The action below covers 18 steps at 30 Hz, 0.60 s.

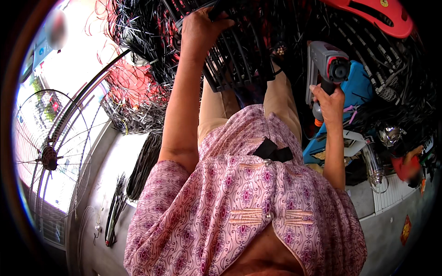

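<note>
At the top centre, my left hand (201,28) has its fingers closed over the edge of a black openwork basket (237,64) made of plastic strips. The basket stands between my knees, and part of it runs out of view at the top. To the right of it, my right hand (331,103) is wrapped around the grip of a grey and black staple gun (324,57) with an orange fitting at its lower end. The gun is held apart from the basket, and its tip is hard to make out.
Heaps of black plastic strips (147,27) lie at the upper left, with red strands (131,83) among them. A wire fan (49,156) stands at the left. On the right are a red plastic stool (391,23), a blue container (359,85) and bundled black strips (391,69).
</note>
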Available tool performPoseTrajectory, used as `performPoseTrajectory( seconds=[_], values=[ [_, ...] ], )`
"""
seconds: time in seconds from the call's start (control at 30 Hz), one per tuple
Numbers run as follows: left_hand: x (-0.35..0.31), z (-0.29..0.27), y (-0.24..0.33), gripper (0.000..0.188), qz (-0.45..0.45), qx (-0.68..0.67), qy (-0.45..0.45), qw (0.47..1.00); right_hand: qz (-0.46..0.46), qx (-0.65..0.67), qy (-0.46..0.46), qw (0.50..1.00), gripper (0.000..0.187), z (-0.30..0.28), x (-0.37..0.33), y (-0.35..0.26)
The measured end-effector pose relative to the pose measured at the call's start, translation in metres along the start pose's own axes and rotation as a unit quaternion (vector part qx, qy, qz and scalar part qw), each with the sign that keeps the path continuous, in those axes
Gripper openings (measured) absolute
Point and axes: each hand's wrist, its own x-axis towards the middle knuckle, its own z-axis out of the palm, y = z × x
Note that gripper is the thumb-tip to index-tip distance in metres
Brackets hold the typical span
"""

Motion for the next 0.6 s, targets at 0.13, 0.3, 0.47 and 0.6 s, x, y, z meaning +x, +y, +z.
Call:
performPoseTrajectory(
  seconds=[0.13,0.3,0.47,0.6],
  values=[
    [0.010,-0.013,0.010,0.034,-0.021,0.004,-0.051,0.998,0.000,0.033,-0.005,0.999,0.019,0.002,0.001,0.001],
    [0.011,-0.017,0.024,0.030,0.009,0.011,-0.052,0.999,-0.004,0.038,-0.003,0.999,0.021,0.007,-0.002,0.000],
    [0.019,-0.020,0.020,0.025,-0.002,-0.020,-0.102,0.995,0.000,0.037,-0.004,0.999,0.022,0.011,0.006,0.013],
    [0.031,-0.015,0.011,0.023,0.007,-0.051,-0.123,0.991,-0.009,0.054,-0.010,0.998,0.027,0.020,0.019,0.013]
  ],
)
